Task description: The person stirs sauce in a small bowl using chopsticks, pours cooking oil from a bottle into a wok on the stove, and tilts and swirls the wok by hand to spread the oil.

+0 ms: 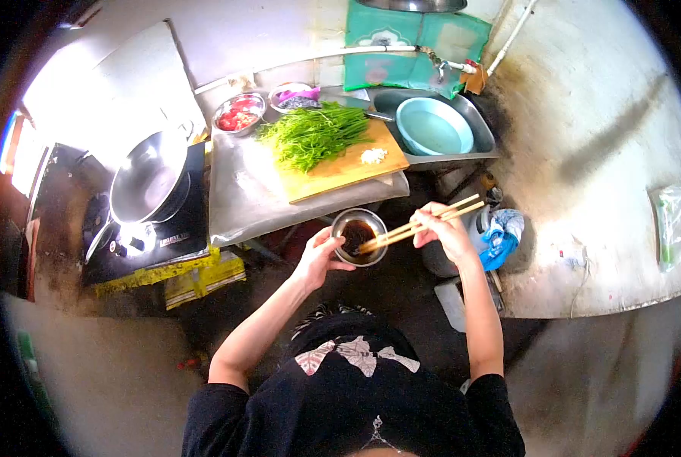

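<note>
In front of my body, my left hand [321, 257] is closed on the side of a small metal bowl [383, 222]. Dark brown liquid [355, 232] lies inside it. My right hand [443, 231] grips a pair of wooden chopsticks [448, 214], whose tips dip into the liquid. Beyond the bowl, a wooden cutting board [321, 185] bears a heap of cut green stalks [314, 137] and a little pile of chopped white pieces [373, 156]. A knife [379, 116] lies at the board's far right edge.
A wok [151, 179] sits on a black cooktop [174, 228] at left. Behind the greens are a bowl of red pieces [238, 114] and one with purple contents [293, 95]. The sink [483, 133] at right holds a light blue basin [434, 127]. Below it stands a bin with a blue bag [500, 238].
</note>
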{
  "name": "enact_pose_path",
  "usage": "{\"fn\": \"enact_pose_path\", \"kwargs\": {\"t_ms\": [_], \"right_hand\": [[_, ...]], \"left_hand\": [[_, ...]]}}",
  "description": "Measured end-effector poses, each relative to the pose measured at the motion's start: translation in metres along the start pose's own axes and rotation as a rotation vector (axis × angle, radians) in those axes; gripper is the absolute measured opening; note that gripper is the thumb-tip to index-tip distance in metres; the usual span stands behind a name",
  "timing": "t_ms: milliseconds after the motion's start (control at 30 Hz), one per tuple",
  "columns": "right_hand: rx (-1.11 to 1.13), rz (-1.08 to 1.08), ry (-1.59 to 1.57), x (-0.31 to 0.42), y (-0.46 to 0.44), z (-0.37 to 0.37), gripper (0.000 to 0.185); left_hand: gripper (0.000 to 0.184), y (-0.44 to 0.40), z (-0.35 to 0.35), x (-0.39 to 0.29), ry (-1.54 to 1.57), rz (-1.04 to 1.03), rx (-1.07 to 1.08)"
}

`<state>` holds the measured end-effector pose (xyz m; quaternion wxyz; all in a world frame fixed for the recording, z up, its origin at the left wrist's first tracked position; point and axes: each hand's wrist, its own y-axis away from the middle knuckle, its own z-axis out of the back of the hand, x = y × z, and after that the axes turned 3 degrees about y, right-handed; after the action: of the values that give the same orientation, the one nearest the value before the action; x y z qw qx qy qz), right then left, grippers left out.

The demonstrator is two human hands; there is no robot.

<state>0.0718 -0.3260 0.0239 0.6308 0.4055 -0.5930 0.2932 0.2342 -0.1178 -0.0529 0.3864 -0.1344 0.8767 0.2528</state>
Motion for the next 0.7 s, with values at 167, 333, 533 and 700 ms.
{"fn": "enact_pose_path", "kwargs": {"t_ms": [167,333,533,700], "right_hand": [[0.034,0.038,-0.02,-0.002,-0.013,-0.001,0.019],[0.066,0.043,-0.011,0.003,-0.02,-0.004,0.018],[0.114,0.033,0.034,0.01,-0.027,-0.004,0.019],[0.114,0.012,0.058,0.015,-0.028,-0.004,0.018]], "left_hand": [[0.03,0.001,0.0,-0.005,-0.001,0.014,0.009],[0.032,0.002,0.002,-0.01,-0.002,0.028,0.033],[0.033,0.002,0.004,-0.014,-0.035,0.021,0.044],[0.033,0.003,0.004,-0.018,-0.026,0.038,0.037]]}}
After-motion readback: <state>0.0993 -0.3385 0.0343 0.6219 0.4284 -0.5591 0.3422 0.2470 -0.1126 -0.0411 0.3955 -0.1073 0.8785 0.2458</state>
